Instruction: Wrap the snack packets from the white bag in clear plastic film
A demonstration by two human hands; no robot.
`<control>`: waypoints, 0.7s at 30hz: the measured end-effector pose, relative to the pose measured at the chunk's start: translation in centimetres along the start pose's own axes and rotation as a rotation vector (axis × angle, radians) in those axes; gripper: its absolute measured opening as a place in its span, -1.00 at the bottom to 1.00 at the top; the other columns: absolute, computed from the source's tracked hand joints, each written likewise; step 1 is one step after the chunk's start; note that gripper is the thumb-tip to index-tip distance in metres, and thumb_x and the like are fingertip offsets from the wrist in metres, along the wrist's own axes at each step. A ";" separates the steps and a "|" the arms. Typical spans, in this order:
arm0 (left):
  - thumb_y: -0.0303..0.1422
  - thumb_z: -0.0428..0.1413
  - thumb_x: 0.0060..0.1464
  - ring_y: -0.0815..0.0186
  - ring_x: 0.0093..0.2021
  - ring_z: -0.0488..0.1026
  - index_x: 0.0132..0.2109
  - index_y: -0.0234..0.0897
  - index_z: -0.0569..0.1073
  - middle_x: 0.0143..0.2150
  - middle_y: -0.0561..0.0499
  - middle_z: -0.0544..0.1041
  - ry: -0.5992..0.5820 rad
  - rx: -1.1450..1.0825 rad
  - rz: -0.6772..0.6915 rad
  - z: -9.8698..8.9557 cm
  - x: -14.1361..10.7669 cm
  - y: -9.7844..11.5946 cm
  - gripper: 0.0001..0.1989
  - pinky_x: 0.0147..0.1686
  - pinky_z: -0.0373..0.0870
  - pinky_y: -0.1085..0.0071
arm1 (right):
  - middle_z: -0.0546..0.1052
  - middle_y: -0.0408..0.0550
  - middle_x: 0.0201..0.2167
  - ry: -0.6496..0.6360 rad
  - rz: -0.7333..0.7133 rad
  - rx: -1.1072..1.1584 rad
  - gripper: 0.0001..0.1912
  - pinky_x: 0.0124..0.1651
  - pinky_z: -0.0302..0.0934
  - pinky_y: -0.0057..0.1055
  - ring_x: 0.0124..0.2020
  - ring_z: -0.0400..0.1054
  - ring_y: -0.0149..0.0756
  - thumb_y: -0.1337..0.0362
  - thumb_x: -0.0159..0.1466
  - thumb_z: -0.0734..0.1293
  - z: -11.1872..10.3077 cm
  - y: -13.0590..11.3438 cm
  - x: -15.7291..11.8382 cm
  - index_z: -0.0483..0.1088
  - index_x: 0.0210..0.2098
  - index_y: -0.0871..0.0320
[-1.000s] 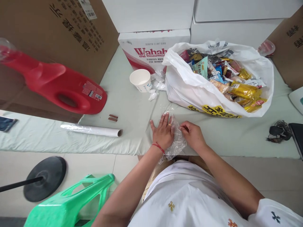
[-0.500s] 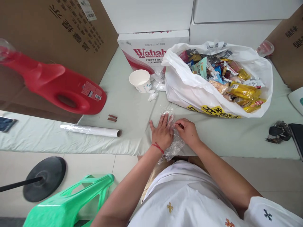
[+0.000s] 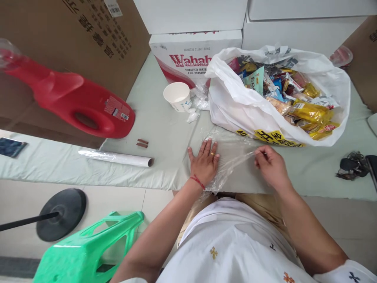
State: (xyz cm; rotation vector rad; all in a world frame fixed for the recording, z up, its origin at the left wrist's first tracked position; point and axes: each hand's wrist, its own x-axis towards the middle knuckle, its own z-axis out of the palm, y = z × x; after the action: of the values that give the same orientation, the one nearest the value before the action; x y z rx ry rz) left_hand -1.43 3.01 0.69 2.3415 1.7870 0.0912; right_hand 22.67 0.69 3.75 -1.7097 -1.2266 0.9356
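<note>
A: Log the writing first. What do I read?
B: On the carton: "Wahah", the rest behind the bag; beneath it, "PURIFIED WATE" and "FOR DRINKIN", both cut off. The bag shows "40" and black Chinese characters on yellow. Cardboard, left: 温馨提示, turned on its side. The label on the red bottle is too small for me to read, as is the cup's blue print.

A: Fingers?
B: My left hand lies palm down, fingers spread, pressing the film on the table. My right hand pinches the film's far corner between thumb and forefinger, other fingers curled.

A: Film position, edges?
B: Stretched between both hands, below the bag, its crumpled lower end at the table's near edge. Left wrist also at that edge.

A: Room?
B: Bare cloth between left hand and tube; more between right hand and keys. Upward on the right, the bag limits me.
</note>
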 end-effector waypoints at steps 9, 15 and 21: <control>-0.16 -0.30 0.50 0.07 0.59 0.02 0.54 -0.10 0.13 0.60 -0.10 0.04 -0.001 -0.056 -0.059 -0.5 0.0 0.2 -0.42 0.47 -0.33 -0.42 | 0.67 -0.05 -0.17 -0.151 0.510 0.814 -0.23 -0.11 0.55 -0.14 -0.09 0.59 -0.11 -0.28 -0.07 0.62 3.2 -2.0 -2.4 0.34 -0.07 -0.02; -0.14 -0.34 0.50 0.07 0.60 -0.02 0.55 -0.10 0.11 0.60 -0.09 0.02 -0.025 -0.033 -0.094 -0.7 0.3 -0.2 -0.40 0.44 -0.31 -0.48 | 0.57 -0.14 -0.49 -0.227 0.591 0.565 -0.36 -0.52 0.28 -0.54 -0.52 0.37 -0.44 -0.06 -0.23 0.72 2.0 -1.0 -4.2 0.50 -0.32 0.15; -0.12 -0.33 0.49 0.07 0.60 -0.02 0.55 -0.09 0.08 0.61 -0.10 0.00 -0.041 0.038 -0.033 -0.6 0.1 -1.0 -0.40 0.41 -0.23 -0.53 | 0.61 -0.08 -0.42 -0.071 0.655 0.502 -0.25 -0.61 0.10 -0.62 -0.57 0.26 -0.54 -0.18 -0.27 0.71 -2.9 1.0 -4.4 0.53 -0.26 0.16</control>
State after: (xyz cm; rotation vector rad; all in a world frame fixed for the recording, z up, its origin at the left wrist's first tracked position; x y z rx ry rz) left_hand -2.44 3.45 1.10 2.3211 1.8237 0.0044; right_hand 24.49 -4.31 4.49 -1.6764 -0.3869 1.5440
